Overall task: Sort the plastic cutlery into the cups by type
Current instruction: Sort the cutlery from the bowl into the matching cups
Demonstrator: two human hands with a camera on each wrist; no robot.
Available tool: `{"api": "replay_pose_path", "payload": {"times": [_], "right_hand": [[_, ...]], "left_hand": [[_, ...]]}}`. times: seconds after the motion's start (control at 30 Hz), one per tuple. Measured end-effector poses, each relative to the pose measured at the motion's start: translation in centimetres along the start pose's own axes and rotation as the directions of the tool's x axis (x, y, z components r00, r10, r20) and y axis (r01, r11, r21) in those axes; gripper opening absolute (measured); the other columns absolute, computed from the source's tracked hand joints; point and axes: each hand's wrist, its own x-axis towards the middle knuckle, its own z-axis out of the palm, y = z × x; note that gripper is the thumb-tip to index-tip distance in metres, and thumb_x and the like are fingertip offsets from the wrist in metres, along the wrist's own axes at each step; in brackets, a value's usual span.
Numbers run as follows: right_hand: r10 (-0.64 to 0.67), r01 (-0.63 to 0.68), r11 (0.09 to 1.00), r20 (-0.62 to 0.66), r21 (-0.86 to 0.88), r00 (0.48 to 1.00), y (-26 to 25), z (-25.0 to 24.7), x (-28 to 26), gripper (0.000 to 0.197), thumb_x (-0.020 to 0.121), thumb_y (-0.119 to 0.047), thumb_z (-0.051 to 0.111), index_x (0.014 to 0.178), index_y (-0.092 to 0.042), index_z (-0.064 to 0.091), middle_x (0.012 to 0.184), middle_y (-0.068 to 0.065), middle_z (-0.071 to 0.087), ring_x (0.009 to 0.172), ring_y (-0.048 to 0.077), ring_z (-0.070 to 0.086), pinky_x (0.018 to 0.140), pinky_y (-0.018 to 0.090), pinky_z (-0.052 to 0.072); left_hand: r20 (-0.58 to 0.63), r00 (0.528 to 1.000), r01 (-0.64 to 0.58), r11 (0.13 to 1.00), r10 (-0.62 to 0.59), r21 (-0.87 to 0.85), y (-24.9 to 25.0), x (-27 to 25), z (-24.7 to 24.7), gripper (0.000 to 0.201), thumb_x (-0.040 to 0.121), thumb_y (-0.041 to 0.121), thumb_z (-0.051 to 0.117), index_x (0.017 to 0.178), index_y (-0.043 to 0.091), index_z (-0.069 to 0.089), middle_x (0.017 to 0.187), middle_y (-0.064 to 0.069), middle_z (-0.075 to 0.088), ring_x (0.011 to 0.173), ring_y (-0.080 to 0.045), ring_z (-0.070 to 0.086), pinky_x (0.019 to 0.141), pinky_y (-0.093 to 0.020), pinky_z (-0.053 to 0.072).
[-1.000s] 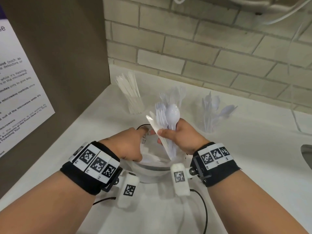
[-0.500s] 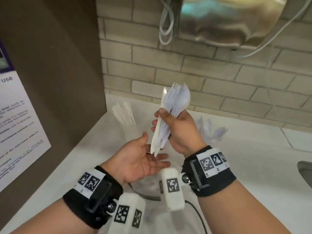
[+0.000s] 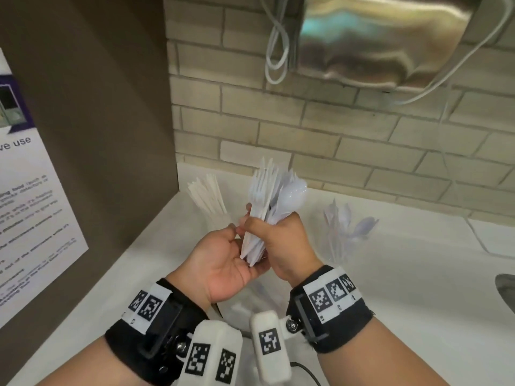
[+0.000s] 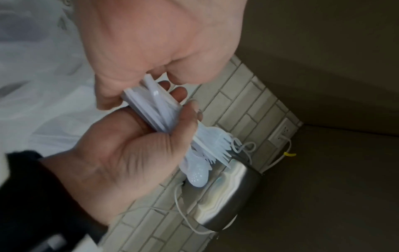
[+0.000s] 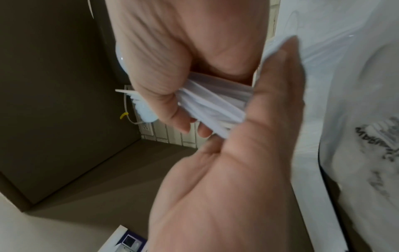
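Observation:
My right hand [image 3: 280,239] grips a bundle of white plastic cutlery [image 3: 267,196] upright above the counter; it holds forks, a spoon and a knife. My left hand [image 3: 223,257] lies palm up beneath it. Its thumb and fingers pinch the handle ends [image 4: 138,95]. The right wrist view shows the bundle [image 5: 215,102] between both hands. A clear cup of knives [image 3: 207,196] stands at the back left. A clear cup of spoons [image 3: 345,229] stands at the back right. My hands hide the space between these two cups. A bowl [image 3: 220,313] sits under my wrists.
The white counter [image 3: 404,288] ends at a brick wall. A brown panel with a poster [image 3: 28,204] closes the left side. A steel dispenser [image 3: 384,37] and white cables [image 3: 276,51] hang above. A sink edge [image 3: 505,288] shows at the right.
Both hands rose from the bowl with the bundle. My left hand turned palm up, then closed on the handle ends.

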Motion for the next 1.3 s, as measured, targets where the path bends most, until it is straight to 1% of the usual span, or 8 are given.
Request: {"api": "replay_pose_path", "payload": {"times": [0.13,0.3,0.53,0.83,1.03,1.1,1.2,1.3], "right_hand": [[-0.014,0.014,1.0,0.066,0.002,0.998,-0.9,-0.9,-0.3,0.008,0.083,0.004,0.064,0.083,-0.004,0.064,0.072,0.013,0.064,0.068,0.027,0.066,0.069,0.04,0.058],[-0.002,0.141,0.762,0.215,-0.632,0.977,0.4,-0.5,-0.8,0.011,0.071,-0.005,0.064,0.067,-0.015,0.062,0.065,0.002,0.064,0.058,0.012,0.062,0.057,0.033,0.055],[-0.028,0.217,0.646,0.261,-0.732,0.965,1.4,0.9,-1.4,0.034,0.068,-0.024,0.063,0.101,-0.014,0.061,0.085,0.004,0.068,0.08,0.018,0.067,0.069,0.038,0.058],[0.192,-0.038,0.856,0.249,-0.515,0.949,1.9,0.0,-2.6,0.02,0.075,-0.005,0.073,0.074,-0.01,0.053,0.061,0.005,0.056,0.042,0.012,0.055,0.044,0.028,0.048],[0.178,-0.12,0.967,0.258,-0.224,0.95,1.4,-0.4,-2.6,0.033,0.069,0.0,0.06,0.05,-0.016,0.037,0.044,0.001,0.03,0.031,0.017,0.029,0.042,0.025,0.029],[0.198,-0.14,0.971,0.327,-0.194,0.924,1.2,-0.4,-2.7,0.017,0.07,0.003,0.056,0.058,-0.006,0.047,0.043,0.004,0.035,0.029,0.014,0.032,0.043,0.024,0.031],[0.25,-0.158,0.957,0.418,-0.242,0.873,1.7,0.3,-3.3,0.019,0.07,0.003,0.056,0.084,0.017,0.053,0.046,0.009,0.042,0.028,0.013,0.035,0.04,0.022,0.035],[0.277,-0.164,0.948,0.459,-0.272,0.844,1.8,0.7,-3.8,0.01,0.073,-0.003,0.064,0.081,0.0,0.058,0.053,0.008,0.051,0.038,0.017,0.048,0.043,0.024,0.042]], "left_hand": [[0.038,0.951,-0.305,0.903,0.308,0.304,0.8,-0.5,-0.9,0.055,0.093,0.054,0.044,0.121,0.01,0.061,0.102,-0.006,0.066,0.112,-0.031,0.055,0.109,-0.044,0.037],[0.449,0.643,-0.765,0.483,0.62,0.427,2.5,-1.8,-0.1,0.089,0.054,0.035,0.088,0.128,0.052,0.043,0.134,-0.004,0.05,0.125,-0.018,0.053,0.099,-0.035,0.047],[0.399,0.511,-0.811,0.274,0.761,0.517,1.9,-2.1,0.5,0.031,0.059,0.014,0.08,0.084,0.019,0.063,0.08,-0.002,0.069,0.076,-0.016,0.066,0.072,-0.031,0.054],[0.262,0.536,-0.818,0.417,0.803,0.396,3.3,-2.8,0.8,0.034,0.059,0.011,0.079,0.086,0.025,0.064,0.082,-0.003,0.065,0.077,-0.021,0.059,0.075,-0.039,0.051],[0.428,0.745,-0.644,0.717,0.511,0.267,3.2,-1.5,-2.0,0.127,0.045,0.047,0.092,0.148,0.024,0.023,0.142,-0.019,0.045,0.129,-0.033,0.048,0.107,-0.046,0.04],[0.486,0.801,-0.559,0.727,0.35,0.398,2.3,-1.6,-2.4,0.115,0.051,0.052,0.088,0.141,0.005,0.035,0.127,-0.026,0.053,0.11,-0.039,0.059,0.091,-0.05,0.048],[0.503,0.836,-0.496,0.698,0.221,0.517,1.5,-2.0,-2.1,0.075,0.058,0.051,0.085,0.122,0.018,0.061,0.134,-0.013,0.057,0.112,-0.037,0.059,0.087,-0.056,0.05],[0.491,0.823,-0.549,0.621,0.286,0.559,1.9,-2.5,-1.3,0.019,0.076,0.041,0.071,0.092,0.03,0.074,0.132,-0.006,0.061,0.103,-0.022,0.065,0.083,-0.037,0.052]]}}
